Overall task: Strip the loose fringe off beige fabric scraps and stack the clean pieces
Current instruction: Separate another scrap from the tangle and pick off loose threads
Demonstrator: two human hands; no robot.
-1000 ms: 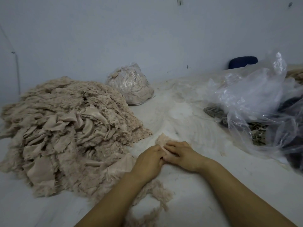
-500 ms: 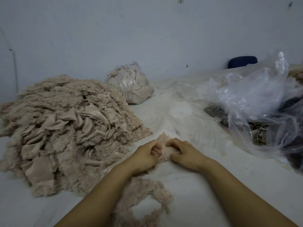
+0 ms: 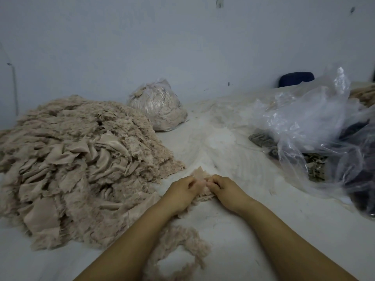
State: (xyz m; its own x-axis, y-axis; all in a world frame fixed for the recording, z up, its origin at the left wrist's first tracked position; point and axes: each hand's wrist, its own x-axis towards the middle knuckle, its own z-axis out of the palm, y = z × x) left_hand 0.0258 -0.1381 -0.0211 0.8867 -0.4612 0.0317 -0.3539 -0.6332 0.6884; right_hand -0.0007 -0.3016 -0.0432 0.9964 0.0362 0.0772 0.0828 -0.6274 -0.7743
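A small beige fabric scrap (image 3: 199,173) lies on the white table in front of me, its far corner poking up past my fingers. My left hand (image 3: 181,192) and my right hand (image 3: 225,188) meet over it, knuckles almost touching, and both pinch the scrap with curled fingers. Fuzzy fringe hangs from the scrap's near edge between my wrists. A loose ring of stripped fringe (image 3: 182,244) lies near me under my left forearm. A large heap of beige fabric pieces (image 3: 77,165) covers the table's left side.
A tied clear bag of beige fluff (image 3: 158,106) stands at the back by the wall. Crumpled clear plastic bags (image 3: 316,126) with dark and grey-green cloth fill the right side. A dark blue object (image 3: 296,79) sits behind them. Bare white table (image 3: 253,230) lies right of my arms.
My hands have moved from lying flat over the scrap to pinching it, fingers curled. They then drew closer together, and fringe shows below them.
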